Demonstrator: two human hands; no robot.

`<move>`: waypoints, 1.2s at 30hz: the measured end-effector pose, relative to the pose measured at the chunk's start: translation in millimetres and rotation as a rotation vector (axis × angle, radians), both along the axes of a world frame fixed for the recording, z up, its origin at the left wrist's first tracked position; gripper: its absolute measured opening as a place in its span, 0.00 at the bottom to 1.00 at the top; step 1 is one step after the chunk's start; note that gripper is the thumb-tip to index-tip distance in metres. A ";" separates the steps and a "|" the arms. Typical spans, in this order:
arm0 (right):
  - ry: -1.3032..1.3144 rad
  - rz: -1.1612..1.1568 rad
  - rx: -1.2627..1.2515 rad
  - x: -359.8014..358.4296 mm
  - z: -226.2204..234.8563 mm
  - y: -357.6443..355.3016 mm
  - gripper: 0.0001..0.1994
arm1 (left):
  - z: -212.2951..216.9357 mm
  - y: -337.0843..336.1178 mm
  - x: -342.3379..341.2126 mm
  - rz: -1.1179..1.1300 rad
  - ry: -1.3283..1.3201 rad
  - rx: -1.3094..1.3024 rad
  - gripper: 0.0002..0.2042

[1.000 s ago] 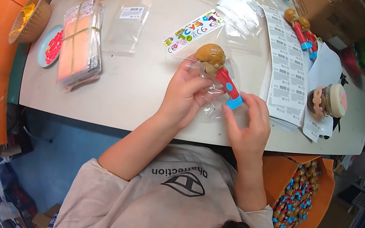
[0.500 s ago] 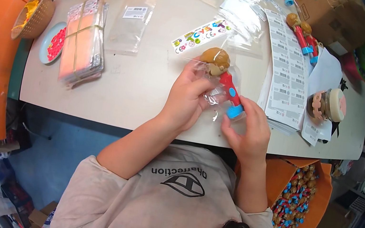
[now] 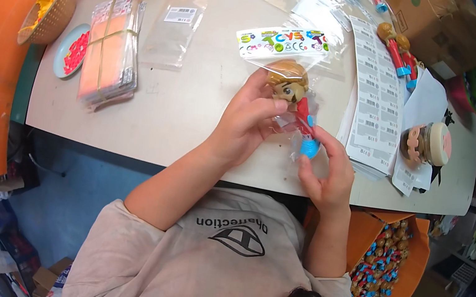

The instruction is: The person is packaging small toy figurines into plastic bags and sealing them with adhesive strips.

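White worktable (image 3: 194, 110), seen from above; sheets of barcode labels (image 3: 376, 96) at right, banded stack of flat packs (image 3: 110, 52) at left. Left hand (image 3: 248, 122) pinches the clear bag (image 3: 293, 117) w/ small doll (image 3: 296, 98) (tan hair, red body, blue base) just above table centre. Right hand (image 3: 325, 172), fingertips closed on the blue base end. Advice: keep the bag mouth taut w/ left, push the doll straight along its axis, avoid creasing the printed header card (image 3: 284, 40).

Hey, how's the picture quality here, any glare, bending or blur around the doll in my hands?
Head view: even, soft light; strong fisheye bend curves the table edge and blackens the corners. Glare shows on the clear bag. The doll, left hand and right hand are sharp, without motion blur.
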State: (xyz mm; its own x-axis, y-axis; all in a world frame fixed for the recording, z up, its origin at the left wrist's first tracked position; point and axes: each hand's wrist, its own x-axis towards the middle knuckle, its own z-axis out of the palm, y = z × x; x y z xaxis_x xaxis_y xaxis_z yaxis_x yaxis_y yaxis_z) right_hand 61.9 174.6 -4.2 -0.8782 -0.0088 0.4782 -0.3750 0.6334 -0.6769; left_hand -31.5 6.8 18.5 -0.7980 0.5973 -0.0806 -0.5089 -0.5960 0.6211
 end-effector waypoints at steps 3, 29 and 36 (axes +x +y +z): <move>0.034 -0.004 0.057 -1.6 1.8 -2.5 0.23 | 1.1 5.7 -1.6 0.118 0.074 -0.053 0.23; 0.218 -0.415 0.254 -2.0 -2.2 -12.2 0.17 | -12.9 6.9 -9.6 0.129 0.069 0.008 0.28; 0.266 -0.292 0.204 -6.9 -9.5 -17.5 0.14 | -19.5 17.4 -1.6 0.044 0.151 -0.014 0.28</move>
